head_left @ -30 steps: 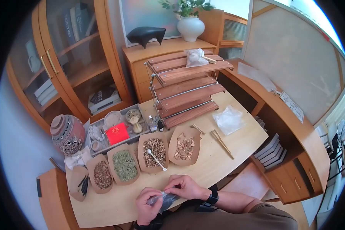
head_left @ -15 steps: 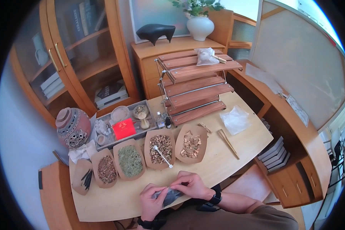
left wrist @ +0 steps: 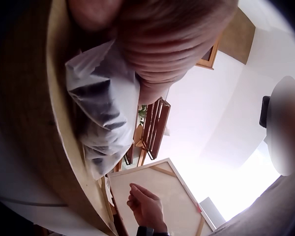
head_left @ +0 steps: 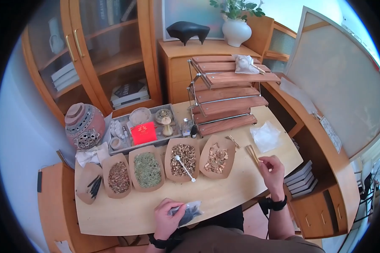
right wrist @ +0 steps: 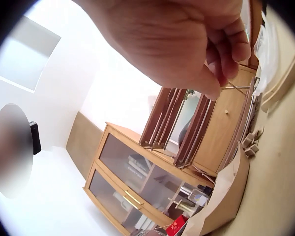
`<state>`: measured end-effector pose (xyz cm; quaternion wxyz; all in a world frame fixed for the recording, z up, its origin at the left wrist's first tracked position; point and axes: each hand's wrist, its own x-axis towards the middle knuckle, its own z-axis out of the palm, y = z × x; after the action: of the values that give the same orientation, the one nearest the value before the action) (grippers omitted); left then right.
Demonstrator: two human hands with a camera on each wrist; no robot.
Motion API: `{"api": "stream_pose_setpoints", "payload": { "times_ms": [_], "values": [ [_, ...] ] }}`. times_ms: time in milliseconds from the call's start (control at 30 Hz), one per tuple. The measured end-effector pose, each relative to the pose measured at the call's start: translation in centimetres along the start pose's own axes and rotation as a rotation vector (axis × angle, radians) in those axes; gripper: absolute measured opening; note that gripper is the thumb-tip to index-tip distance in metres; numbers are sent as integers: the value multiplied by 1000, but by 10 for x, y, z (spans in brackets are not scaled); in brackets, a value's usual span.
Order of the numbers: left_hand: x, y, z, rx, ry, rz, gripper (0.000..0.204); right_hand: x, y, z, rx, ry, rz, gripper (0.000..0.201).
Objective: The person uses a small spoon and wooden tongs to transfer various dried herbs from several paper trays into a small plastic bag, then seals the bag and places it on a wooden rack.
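My left hand (head_left: 166, 217) pinches a small clear plastic bag (head_left: 191, 211) at the table's near edge. Dark contents show through its crinkled film, and in the left wrist view the bag (left wrist: 105, 110) hangs beside my fingers. My right hand (head_left: 272, 173) is raised over the table's right side, its fingers loosely bent with nothing visible between them. Close by its fingertips lie slim wooden tongs (head_left: 252, 154). In the right wrist view the hand (right wrist: 172, 42) shows its palm side and bent fingers.
Paper trays hold dark sticks (head_left: 96, 185), brown bits (head_left: 118, 178), green herb (head_left: 147, 170), chopped pieces with a white spoon (head_left: 184, 162) and wood chips (head_left: 217, 159). Behind stand a grey tray (head_left: 177, 126), a wooden rack (head_left: 228, 101) and a clay jar (head_left: 85, 126). Another plastic bag (head_left: 266, 137) lies right.
My right hand has let go of the bag and moved right and forward to the wooden tongs. My left hand keeps its pinch on the bag. The head view has shifted left.
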<state>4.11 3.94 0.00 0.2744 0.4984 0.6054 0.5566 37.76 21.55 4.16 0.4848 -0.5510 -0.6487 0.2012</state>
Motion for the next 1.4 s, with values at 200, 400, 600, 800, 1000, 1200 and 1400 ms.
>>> {"api": "stream_pose_setpoints", "payload": {
  "times_ms": [200,400,600,800,1000,1200,1400],
  "values": [
    [-1,2,0,-19,37,8,10,62,-7,35,-280,-249,-215,20],
    [-4,2,0,-1,88,4,11,100,15,68,-476,-433,-147,30],
    [-3,3,-1,-17,45,6,9,101,24,78,-476,-378,-47,23],
    [-1,-1,0,-24,27,34,9,99,30,73,-424,-213,-8,19],
    [-2,1,-1,3,51,20,11,87,24,58,-89,-29,-107,11],
    [-1,7,-3,70,53,31,10,35,-19,50,445,-244,65,12],
    [-1,3,-1,-20,32,31,9,-29,-70,67,639,-483,5,24]
  ]
}}
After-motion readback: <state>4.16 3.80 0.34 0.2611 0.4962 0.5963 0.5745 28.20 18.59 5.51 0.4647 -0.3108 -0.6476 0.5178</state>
